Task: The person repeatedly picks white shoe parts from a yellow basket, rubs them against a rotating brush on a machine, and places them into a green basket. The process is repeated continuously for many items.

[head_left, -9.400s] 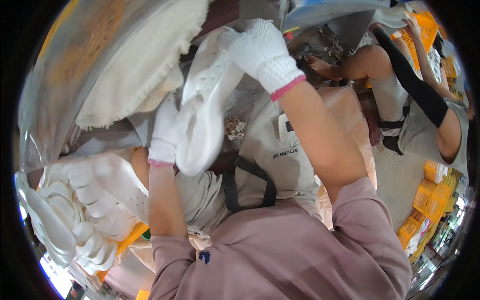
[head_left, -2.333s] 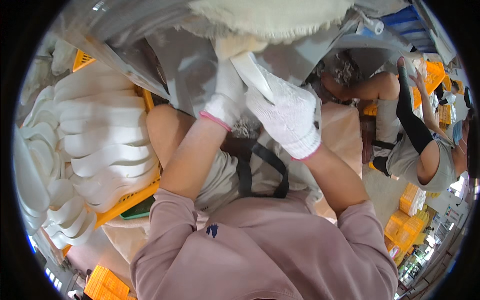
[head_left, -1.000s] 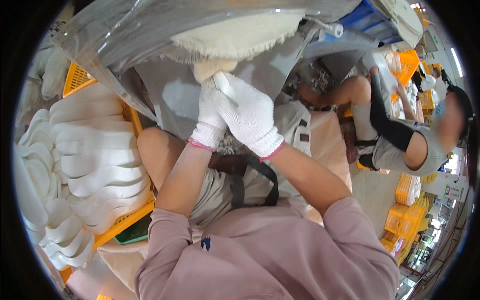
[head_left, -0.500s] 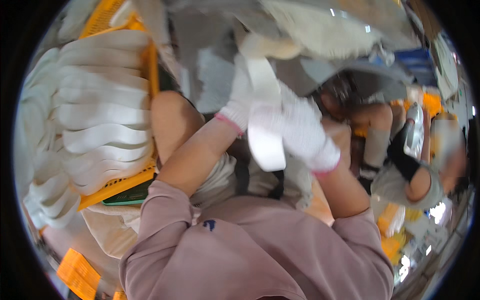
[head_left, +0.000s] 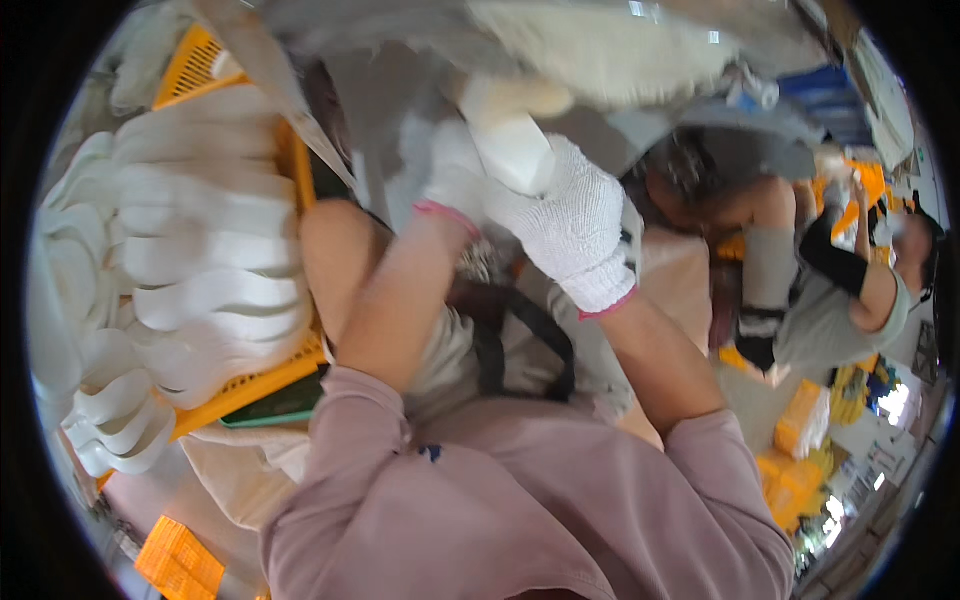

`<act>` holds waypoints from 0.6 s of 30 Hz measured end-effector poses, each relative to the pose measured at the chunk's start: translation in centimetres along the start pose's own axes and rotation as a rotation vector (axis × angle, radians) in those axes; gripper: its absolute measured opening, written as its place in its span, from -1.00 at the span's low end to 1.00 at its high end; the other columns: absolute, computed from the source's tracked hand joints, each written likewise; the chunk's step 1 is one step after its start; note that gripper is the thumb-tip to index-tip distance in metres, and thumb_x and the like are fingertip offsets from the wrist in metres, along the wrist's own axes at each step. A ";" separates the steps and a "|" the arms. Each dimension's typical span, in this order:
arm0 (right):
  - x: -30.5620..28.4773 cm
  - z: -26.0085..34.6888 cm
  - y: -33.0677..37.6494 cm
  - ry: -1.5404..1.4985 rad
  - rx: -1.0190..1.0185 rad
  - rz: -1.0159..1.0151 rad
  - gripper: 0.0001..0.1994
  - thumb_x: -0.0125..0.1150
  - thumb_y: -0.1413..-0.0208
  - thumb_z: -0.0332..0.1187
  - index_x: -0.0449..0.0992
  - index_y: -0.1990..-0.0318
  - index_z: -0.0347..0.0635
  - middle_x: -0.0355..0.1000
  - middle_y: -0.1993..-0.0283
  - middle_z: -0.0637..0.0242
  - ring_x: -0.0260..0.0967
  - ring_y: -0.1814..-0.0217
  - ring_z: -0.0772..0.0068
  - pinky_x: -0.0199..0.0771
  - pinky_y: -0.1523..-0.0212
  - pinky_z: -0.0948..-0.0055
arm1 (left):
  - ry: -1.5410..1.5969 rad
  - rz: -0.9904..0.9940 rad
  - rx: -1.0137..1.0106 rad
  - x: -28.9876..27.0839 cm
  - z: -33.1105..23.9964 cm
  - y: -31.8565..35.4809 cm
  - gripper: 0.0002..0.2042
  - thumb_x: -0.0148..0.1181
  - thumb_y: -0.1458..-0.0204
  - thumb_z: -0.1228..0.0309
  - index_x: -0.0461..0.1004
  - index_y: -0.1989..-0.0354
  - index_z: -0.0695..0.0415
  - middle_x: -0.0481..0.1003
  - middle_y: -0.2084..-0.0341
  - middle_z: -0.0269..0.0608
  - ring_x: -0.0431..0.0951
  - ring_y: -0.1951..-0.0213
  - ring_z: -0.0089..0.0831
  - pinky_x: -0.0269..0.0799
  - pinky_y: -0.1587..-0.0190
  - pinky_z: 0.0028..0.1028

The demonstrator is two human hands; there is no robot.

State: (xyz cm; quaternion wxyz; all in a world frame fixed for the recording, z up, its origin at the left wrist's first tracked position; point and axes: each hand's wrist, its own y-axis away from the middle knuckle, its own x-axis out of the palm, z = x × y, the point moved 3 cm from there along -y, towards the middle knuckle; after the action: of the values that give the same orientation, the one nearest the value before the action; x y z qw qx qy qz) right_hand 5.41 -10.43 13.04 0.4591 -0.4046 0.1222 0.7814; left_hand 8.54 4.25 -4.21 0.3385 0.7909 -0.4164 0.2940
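Note:
A smooth white curved piece [head_left: 517, 155], long and rounded somewhat like a shoe sole, is between my two hands, tilted away from me. White knitted gloves with pink cuffs cover both hands. My right hand [head_left: 575, 220] is closed around the near end of the piece. At its left side, my left hand [head_left: 450, 165] is blurred and appears to grip it, with its fingers mostly hidden. The far end of the piece meets a cream-coloured rounded pad or wheel [head_left: 530, 98], whose exact kind I cannot tell.
To my left, a yellow crate [head_left: 250, 388] holds several stacked white curved pieces [head_left: 215, 255]. Grey sheeting [head_left: 385, 90] hangs beyond my hands. On the right sits another person [head_left: 840, 310], near yellow crates [head_left: 800, 415]. An orange crate [head_left: 180, 560] stands on the floor at lower left.
Both hands have moved up and away from my body with the white piece. It now looks shorter, turned more end-on, and its near end has swung up from my lap.

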 end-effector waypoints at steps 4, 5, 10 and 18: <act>0.8 -0.4 -0.6 0.025 -0.046 -0.101 -0.54 0.61 0.07 -0.04 0.69 0.14 -0.20 0.66 0.22 0.03 0.65 0.15 -0.08 0.63 0.12 0.11 | 0.029 0.006 -0.084 2.0 0.0 1.7 -0.57 -0.07 -0.39 0.06 0.55 -0.12 0.12 0.65 0.14 -0.06 0.67 0.12 -0.09 0.60 -0.03 -0.11; 0.8 -0.3 -0.9 -0.020 -0.030 -0.143 -0.53 0.61 0.06 -0.05 0.69 0.12 -0.20 0.66 0.23 0.02 0.65 0.16 -0.09 0.63 0.12 0.11 | -0.024 -0.001 0.024 2.9 -0.3 2.2 -0.56 -0.10 -0.41 0.07 0.54 -0.14 0.14 0.65 0.11 -0.05 0.66 0.07 -0.10 0.58 -0.08 -0.12; 1.0 -0.4 -0.8 0.062 -0.015 -0.037 -0.51 0.57 0.00 -0.04 0.68 0.01 -0.18 0.67 0.22 0.01 0.66 0.16 -0.11 0.65 0.09 0.14 | 0.064 0.091 0.238 4.8 -0.8 5.6 -0.53 -0.20 -0.48 0.13 0.49 -0.23 0.22 0.65 -0.02 -0.04 0.63 -0.10 -0.16 0.52 -0.27 -0.20; -2.5 -0.5 6.1 0.247 0.019 0.243 -0.55 0.48 -0.03 -0.11 0.58 0.01 -0.19 0.59 0.18 0.04 0.58 0.09 -0.12 0.61 0.04 0.06 | 0.196 -0.069 0.042 0.5 2.1 3.3 -0.76 0.00 -0.41 0.33 0.59 0.08 0.15 0.63 0.29 -0.16 0.64 0.29 -0.33 0.62 0.25 -0.27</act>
State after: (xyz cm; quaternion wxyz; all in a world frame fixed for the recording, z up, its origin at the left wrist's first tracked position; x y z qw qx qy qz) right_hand 1.28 -15.56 13.48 0.3464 -0.4753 0.2332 0.7744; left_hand 6.33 0.96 -4.08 0.3708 0.7793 -0.3476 0.3666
